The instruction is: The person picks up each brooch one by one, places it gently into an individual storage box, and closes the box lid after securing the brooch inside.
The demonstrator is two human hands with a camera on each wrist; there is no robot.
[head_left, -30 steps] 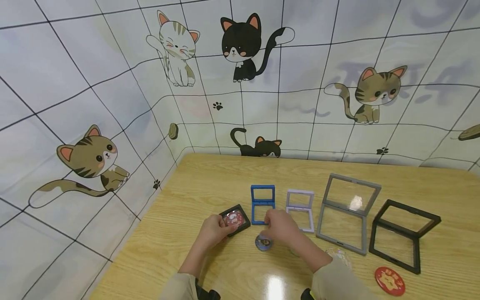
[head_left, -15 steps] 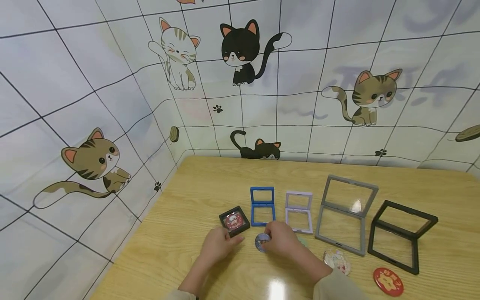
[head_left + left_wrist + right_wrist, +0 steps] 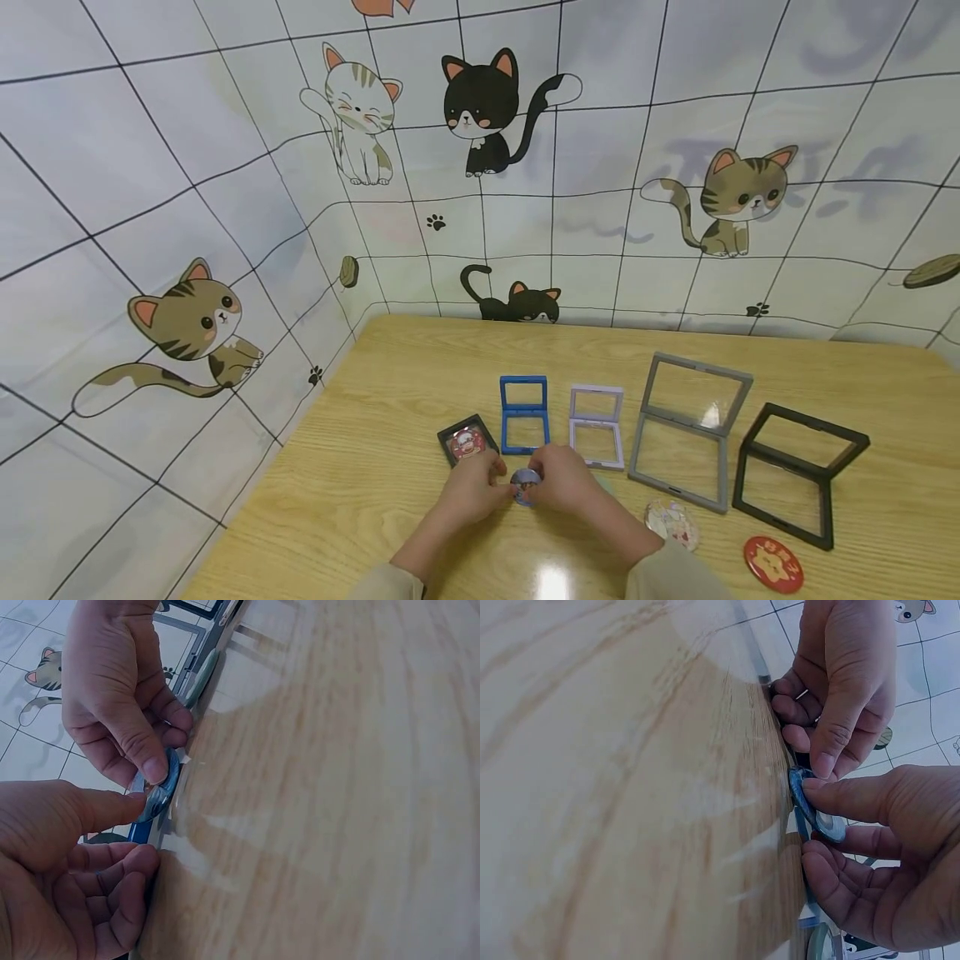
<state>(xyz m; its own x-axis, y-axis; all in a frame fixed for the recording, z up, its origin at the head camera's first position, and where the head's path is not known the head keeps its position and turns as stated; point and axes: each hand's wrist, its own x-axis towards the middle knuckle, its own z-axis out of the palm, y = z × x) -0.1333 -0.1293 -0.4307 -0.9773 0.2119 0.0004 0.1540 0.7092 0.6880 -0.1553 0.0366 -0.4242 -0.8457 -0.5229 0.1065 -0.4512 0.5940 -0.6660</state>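
A round blue badge (image 3: 524, 485) with a picture on it is tilted just above the table's surface. My right hand (image 3: 564, 479) pinches its right edge between thumb and fingers. My left hand (image 3: 474, 487) is at the opposite edge; its thumb touches or nearly touches the rim, while its other fingers are loosely curled below, apart from the badge in the left wrist view. Behind the left hand lies a black frame (image 3: 448, 433) holding a red round badge (image 3: 465, 442). A blue frame (image 3: 524, 411), unfolded, stands just beyond the hands.
Right of the blue frame are unfolded lilac (image 3: 596, 419), grey (image 3: 645, 446) and black frames (image 3: 786, 470). A green badge (image 3: 604, 483) lies partly behind my right hand. A pale badge (image 3: 671, 523) and a red badge (image 3: 773, 563) lie nearer. Cat-patterned cloth (image 3: 600, 217) borders the table.
My left hand let go of the black frame with the red badge and moved right to the blue badge. The right hand took hold of the blue badge and tilted it up.
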